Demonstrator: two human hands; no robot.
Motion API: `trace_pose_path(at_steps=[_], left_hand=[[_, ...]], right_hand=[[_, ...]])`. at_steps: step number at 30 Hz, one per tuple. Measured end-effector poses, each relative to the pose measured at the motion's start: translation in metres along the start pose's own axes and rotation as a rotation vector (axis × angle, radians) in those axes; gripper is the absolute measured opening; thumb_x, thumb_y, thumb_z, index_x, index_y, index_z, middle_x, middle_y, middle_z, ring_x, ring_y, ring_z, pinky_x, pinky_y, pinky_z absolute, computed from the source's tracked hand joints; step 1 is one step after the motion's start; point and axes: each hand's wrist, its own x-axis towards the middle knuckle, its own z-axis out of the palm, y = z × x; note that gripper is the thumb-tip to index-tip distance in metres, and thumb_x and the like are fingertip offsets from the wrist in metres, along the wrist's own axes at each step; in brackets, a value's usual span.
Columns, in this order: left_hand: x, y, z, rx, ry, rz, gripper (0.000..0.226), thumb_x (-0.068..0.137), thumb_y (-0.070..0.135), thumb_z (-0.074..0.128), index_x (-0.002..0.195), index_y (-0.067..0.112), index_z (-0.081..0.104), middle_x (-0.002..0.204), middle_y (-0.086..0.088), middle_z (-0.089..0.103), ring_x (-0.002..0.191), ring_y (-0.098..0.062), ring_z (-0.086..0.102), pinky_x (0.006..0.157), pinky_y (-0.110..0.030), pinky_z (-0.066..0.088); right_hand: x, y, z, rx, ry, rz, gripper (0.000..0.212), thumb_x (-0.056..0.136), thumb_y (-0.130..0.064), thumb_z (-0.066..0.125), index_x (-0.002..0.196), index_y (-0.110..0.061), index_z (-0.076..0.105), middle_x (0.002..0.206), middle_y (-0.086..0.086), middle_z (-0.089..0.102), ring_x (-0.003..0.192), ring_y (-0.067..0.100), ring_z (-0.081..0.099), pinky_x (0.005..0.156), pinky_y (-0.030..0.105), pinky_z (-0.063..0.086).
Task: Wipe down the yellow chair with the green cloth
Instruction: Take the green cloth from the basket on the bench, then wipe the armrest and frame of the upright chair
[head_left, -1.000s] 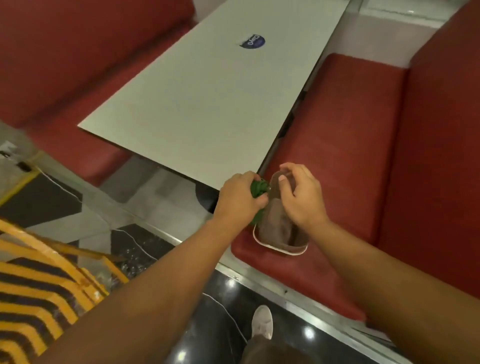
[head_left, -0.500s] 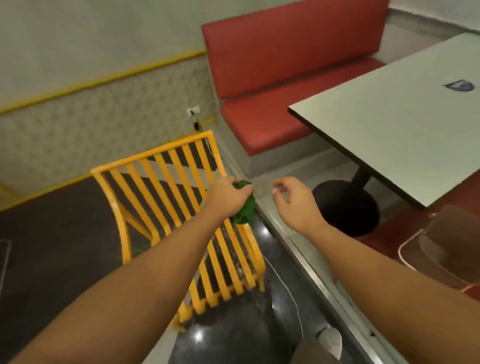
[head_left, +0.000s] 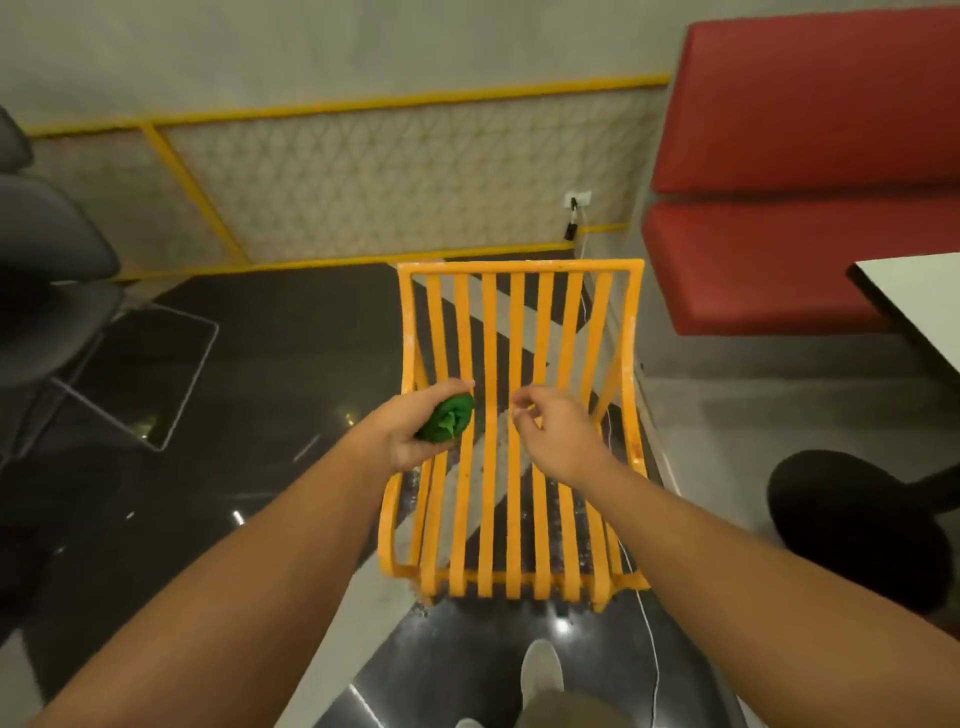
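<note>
A red padded bench (head_left: 800, 208) stands against the pale wall. Below its seat's right end juts a white tabletop corner (head_left: 914, 296). Far left of the bench sits a dark grey shell chair (head_left: 47, 270).

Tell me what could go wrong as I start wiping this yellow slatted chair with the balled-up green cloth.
1. The green cloth is bunched tight in your left hand, so it may touch only a small patch of each slat; unfolding it with the free right hand would probably help.
2. The yellow slatted chair has open gaps, so fingers or cloth could snag between slats.
3. A thin white cable trails past the chair's front right leg and could catch your foot.
</note>
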Motion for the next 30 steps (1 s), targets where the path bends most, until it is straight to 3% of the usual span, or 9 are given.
trace_pose_path(at_steps=[3, 5, 8, 12, 15, 18, 23, 27, 30], left_hand=[[0.013, 0.004, -0.028, 0.039, 0.067, 0.023, 0.050, 0.075, 0.017, 0.085, 0.119, 0.004, 0.065, 0.101, -0.012, 0.071, 0.088, -0.022, 0.070, 0.066, -0.030, 0.057], [0.019, 0.005, -0.038, 0.078, 0.118, 0.071, 0.041, 0.081, 0.013, 0.078, 0.119, 0.005, 0.063, 0.097, -0.011, 0.070, 0.084, -0.021, 0.068, 0.065, -0.030, 0.057], [0.034, 0.005, -0.058, 0.193, 0.151, 0.110, 0.030, 0.087, 0.014, 0.073, 0.116, 0.013, 0.065, 0.106, -0.013, 0.071, 0.091, -0.024, 0.070, 0.075, -0.038, 0.061], [0.054, -0.002, -0.084, 0.524, 0.094, 0.097, 0.030, 0.090, 0.014, 0.070, 0.119, 0.013, 0.063, 0.103, -0.013, 0.070, 0.091, -0.027, 0.071, 0.070, -0.038, 0.063], [0.079, -0.003, -0.109, 0.809, 0.082, 0.195, 0.043, 0.087, 0.021, 0.074, 0.126, 0.013, 0.060, 0.106, -0.010, 0.070, 0.093, -0.024, 0.071, 0.081, -0.042, 0.062], [0.107, 0.002, -0.138, 1.029, 0.060, 0.299, 0.055, 0.085, 0.033, 0.077, 0.133, 0.019, 0.053, 0.117, -0.003, 0.064, 0.103, -0.021, 0.066, 0.091, -0.038, 0.057], [0.158, 0.012, -0.187, 1.281, -0.075, 0.462, 0.038, 0.090, 0.032, 0.072, 0.124, 0.019, 0.061, 0.109, -0.005, 0.067, 0.099, -0.022, 0.065, 0.082, -0.027, 0.050], [0.189, 0.006, -0.209, 1.335, -0.212, 0.617, 0.032, 0.088, 0.028, 0.074, 0.117, 0.019, 0.067, 0.110, -0.004, 0.065, 0.101, -0.022, 0.063, 0.089, -0.035, 0.051], [0.200, -0.015, -0.219, 1.363, -0.335, 0.663, 0.035, 0.088, 0.028, 0.073, 0.121, 0.018, 0.066, 0.113, -0.005, 0.060, 0.106, -0.022, 0.059, 0.095, -0.038, 0.049]], right_hand=[[0.033, -0.005, 0.020, 0.000, -0.105, -0.027, 0.032, 0.106, -0.028, 0.046, 0.133, -0.015, 0.057, 0.132, 0.004, 0.057, 0.114, 0.022, 0.057, 0.086, 0.031, 0.044], [0.050, -0.007, 0.031, -0.005, -0.136, -0.024, 0.032, 0.106, -0.029, 0.047, 0.133, -0.016, 0.058, 0.132, 0.003, 0.058, 0.118, 0.021, 0.055, 0.087, 0.029, 0.040], [0.071, -0.009, 0.051, -0.010, -0.173, -0.017, 0.031, 0.105, -0.029, 0.049, 0.132, -0.017, 0.059, 0.127, 0.002, 0.060, 0.114, 0.022, 0.056, 0.085, 0.031, 0.044], [0.081, -0.012, 0.076, 0.015, -0.225, 0.035, 0.027, 0.105, -0.025, 0.049, 0.128, -0.016, 0.059, 0.116, 0.005, 0.063, 0.103, 0.026, 0.062, 0.083, 0.040, 0.054], [0.088, -0.010, 0.098, 0.013, -0.257, 0.093, 0.029, 0.104, -0.026, 0.050, 0.129, -0.016, 0.059, 0.116, 0.006, 0.064, 0.103, 0.026, 0.062, 0.086, 0.042, 0.054], [0.098, -0.006, 0.123, -0.008, -0.279, 0.160, 0.027, 0.105, -0.025, 0.047, 0.128, -0.016, 0.058, 0.114, 0.010, 0.066, 0.093, 0.028, 0.063, 0.080, 0.044, 0.055], [0.107, -0.006, 0.183, 0.031, -0.179, 0.364, 0.028, 0.106, -0.026, 0.043, 0.129, -0.016, 0.056, 0.129, 0.012, 0.062, 0.086, 0.027, 0.061, 0.074, 0.041, 0.053], [0.095, -0.014, 0.239, 0.122, -0.041, 0.514, 0.032, 0.101, -0.025, 0.052, 0.132, -0.016, 0.057, 0.129, 0.004, 0.061, 0.111, 0.027, 0.061, 0.092, 0.042, 0.053], [0.073, -0.016, 0.278, 0.166, 0.053, 0.629, 0.036, 0.099, -0.025, 0.056, 0.133, -0.015, 0.058, 0.128, 0.003, 0.060, 0.115, 0.025, 0.059, 0.093, 0.037, 0.050]])
